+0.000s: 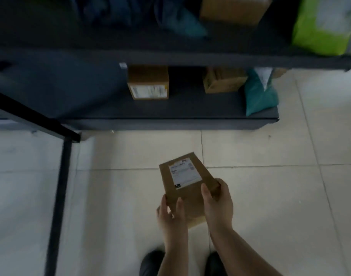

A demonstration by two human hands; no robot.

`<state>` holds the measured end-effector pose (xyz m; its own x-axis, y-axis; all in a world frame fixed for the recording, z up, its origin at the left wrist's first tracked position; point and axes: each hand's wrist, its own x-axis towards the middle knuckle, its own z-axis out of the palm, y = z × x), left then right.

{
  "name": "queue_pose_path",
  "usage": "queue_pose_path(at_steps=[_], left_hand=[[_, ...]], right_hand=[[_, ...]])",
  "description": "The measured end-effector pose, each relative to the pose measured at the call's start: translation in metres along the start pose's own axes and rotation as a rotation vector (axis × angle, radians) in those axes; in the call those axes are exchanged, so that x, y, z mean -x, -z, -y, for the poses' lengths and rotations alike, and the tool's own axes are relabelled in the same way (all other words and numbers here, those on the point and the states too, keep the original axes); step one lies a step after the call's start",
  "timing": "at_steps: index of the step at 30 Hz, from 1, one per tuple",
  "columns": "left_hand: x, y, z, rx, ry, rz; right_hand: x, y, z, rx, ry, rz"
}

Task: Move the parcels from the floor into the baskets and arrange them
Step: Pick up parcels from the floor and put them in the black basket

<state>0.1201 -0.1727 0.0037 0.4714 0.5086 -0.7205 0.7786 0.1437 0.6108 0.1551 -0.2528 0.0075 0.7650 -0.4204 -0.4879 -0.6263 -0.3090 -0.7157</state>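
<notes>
Tiled floor (270,196), dark shelf (170,112) holding boxes, both hands gripping cardboard parcel (187,188)

One head-worn view looks forward and steeply down from standing height, so the tiled floor (270,196) fills the near half and both shoes (150,261) sit at the near edge; a dark shelf unit (170,122) crosses the far half, blurred and dim
</notes>
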Motion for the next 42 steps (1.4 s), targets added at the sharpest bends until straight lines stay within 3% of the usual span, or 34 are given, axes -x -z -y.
queue_pose_path(at_steps=[4, 9, 12, 16, 20, 25, 34, 42], left_hand=[[0.098, 0.069, -0.110, 0.092, -0.131, -0.043], [0.252, 0.159, -0.240, 0.381, -0.392, -0.036], [0.336, 0.210, -0.282, 0.523, -0.450, -0.130], [0.435, 0.270, -0.305, 0.674, -0.518, -0.272], [0.512, 0.327, -0.299, 0.774, -0.624, -0.445], [0.593, 0.426, -0.273, 0.806, -0.793, -0.646], [0.697, 0.635, -0.126, 0.861, -0.936, -0.991], [0.697, 0.804, -0.054, 0.744, -0.910, -1.027]], right_hand=[[0.071, 0.049, 0.126, -0.122, 0.077, 0.005], [0.191, 0.146, 0.282, -0.279, 0.428, 0.047], [0.271, 0.202, 0.346, -0.379, 0.663, 0.190], [0.358, 0.252, 0.382, -0.475, 0.895, 0.318], [0.438, 0.273, 0.408, -0.622, 0.982, 0.442], [0.554, 0.277, 0.421, -0.691, 0.947, 0.659], [0.816, 0.233, 0.357, -0.818, 0.943, 1.121], [0.970, 0.143, 0.324, -0.701, 0.924, 1.216]])
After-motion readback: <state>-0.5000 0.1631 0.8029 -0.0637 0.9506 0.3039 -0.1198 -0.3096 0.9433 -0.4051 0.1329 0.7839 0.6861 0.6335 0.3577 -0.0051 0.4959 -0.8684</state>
